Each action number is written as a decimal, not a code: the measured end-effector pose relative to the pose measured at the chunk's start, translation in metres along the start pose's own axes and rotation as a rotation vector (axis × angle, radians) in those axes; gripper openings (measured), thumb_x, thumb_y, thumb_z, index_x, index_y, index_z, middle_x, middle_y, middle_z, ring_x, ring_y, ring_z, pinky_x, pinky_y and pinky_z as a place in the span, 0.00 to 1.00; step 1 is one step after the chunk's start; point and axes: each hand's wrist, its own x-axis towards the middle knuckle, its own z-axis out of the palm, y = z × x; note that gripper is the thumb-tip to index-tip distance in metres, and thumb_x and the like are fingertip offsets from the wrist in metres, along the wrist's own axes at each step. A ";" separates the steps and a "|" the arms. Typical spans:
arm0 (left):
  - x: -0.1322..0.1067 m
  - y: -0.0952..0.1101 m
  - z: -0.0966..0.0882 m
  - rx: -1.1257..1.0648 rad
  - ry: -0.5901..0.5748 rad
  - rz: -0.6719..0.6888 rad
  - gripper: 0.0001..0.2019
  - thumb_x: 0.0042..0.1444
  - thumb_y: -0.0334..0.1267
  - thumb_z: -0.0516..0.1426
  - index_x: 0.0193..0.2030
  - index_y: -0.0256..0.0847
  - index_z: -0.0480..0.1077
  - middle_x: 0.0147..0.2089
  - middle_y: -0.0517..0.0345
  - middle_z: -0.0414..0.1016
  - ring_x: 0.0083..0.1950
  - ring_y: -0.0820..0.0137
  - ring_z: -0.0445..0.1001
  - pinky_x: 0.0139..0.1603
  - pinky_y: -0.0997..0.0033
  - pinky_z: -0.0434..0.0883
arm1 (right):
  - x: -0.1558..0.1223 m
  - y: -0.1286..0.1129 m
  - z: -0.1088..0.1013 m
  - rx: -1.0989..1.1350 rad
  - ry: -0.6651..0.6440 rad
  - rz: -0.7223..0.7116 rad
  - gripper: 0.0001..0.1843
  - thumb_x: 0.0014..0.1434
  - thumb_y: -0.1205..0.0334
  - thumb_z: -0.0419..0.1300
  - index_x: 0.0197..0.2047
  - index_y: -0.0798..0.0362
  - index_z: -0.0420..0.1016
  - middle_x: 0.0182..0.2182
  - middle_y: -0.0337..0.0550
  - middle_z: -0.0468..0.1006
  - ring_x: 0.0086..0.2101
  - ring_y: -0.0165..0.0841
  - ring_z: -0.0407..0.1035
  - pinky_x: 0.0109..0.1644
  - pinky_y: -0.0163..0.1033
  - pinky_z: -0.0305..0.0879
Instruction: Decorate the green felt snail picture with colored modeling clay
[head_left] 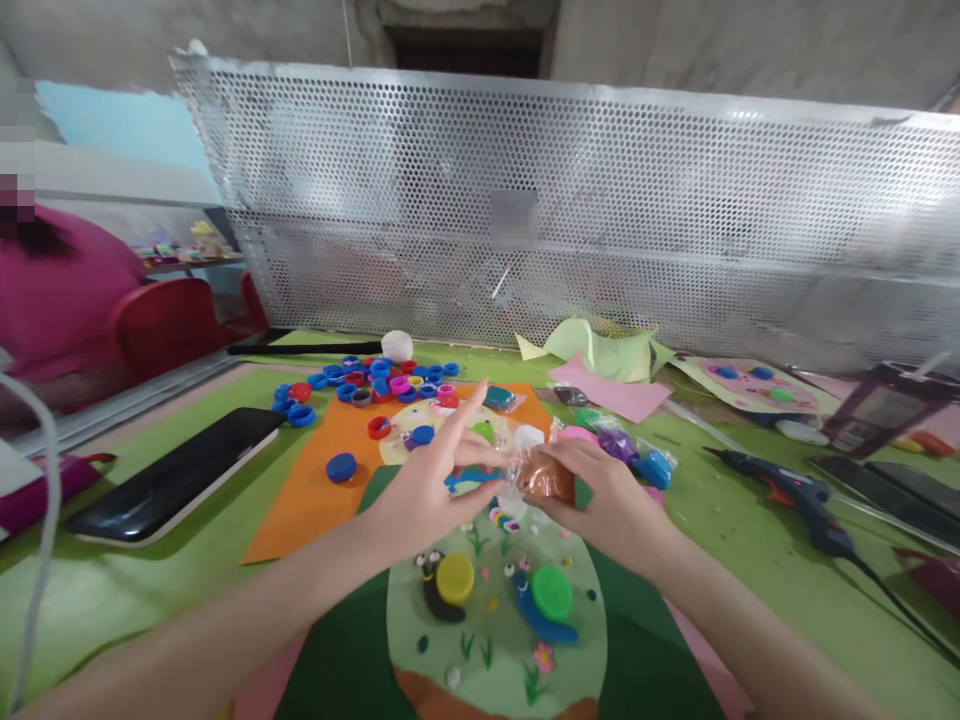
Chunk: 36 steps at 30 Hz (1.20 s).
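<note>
While our left hand (433,478) and right hand (611,495) pinch bagged, unplaced clay (547,476), we list: yellow snail (450,585), green snail (547,600), seemingly done.

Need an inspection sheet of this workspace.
Surface: light-green tabletop, partly covered by paper.
Job's things: brown lump in clear plastic; dark snail figure with yellow disc shell; blue snail figure with green disc shell.
Clutter: scattered blue, red and pink plastic rings; flat black phone.
Hands: right hand grips the lump; left hand at its plastic edge, grip unclear.
Cables: white cable, left; black cord from dark-blue glue gun, right.
Surroundings: perforated metal panel behind; person in pink top, left.
</note>
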 end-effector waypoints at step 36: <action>0.017 -0.010 -0.013 -0.776 0.163 -0.373 0.20 0.52 0.45 0.60 0.51 0.41 0.65 0.34 0.59 0.68 0.34 0.73 0.64 0.32 0.73 0.61 | 0.003 0.006 0.000 -0.036 0.081 0.085 0.17 0.56 0.55 0.55 0.46 0.53 0.69 0.41 0.50 0.75 0.41 0.40 0.70 0.41 0.46 0.69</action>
